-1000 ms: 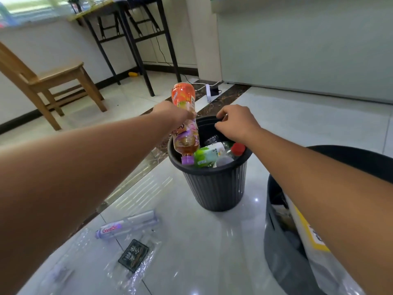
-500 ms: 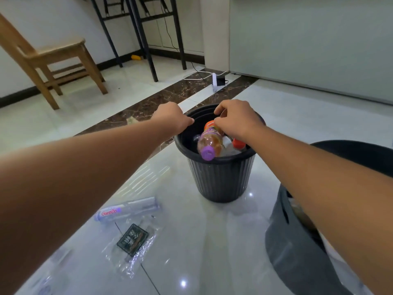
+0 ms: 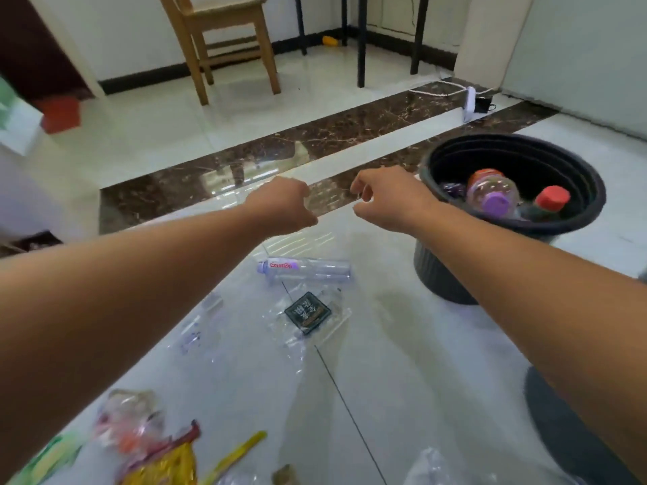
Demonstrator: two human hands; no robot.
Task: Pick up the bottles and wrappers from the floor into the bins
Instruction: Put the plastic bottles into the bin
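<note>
Both hands have come away from the black bin and swung left over open floor; the orange-label bottle held a second ago now lies inside it, purple cap up, beside a red-capped bottle. So the bin is partly filled, and the job looks roughly midway. Left on the tiles: a second dark bin at lower right, a clear bottle lying flat, a clear wrapper with a dark label, coloured wrappers at lower left. Left hand loosely curled, empty. Right hand fingers bent, nothing in it.
</note>
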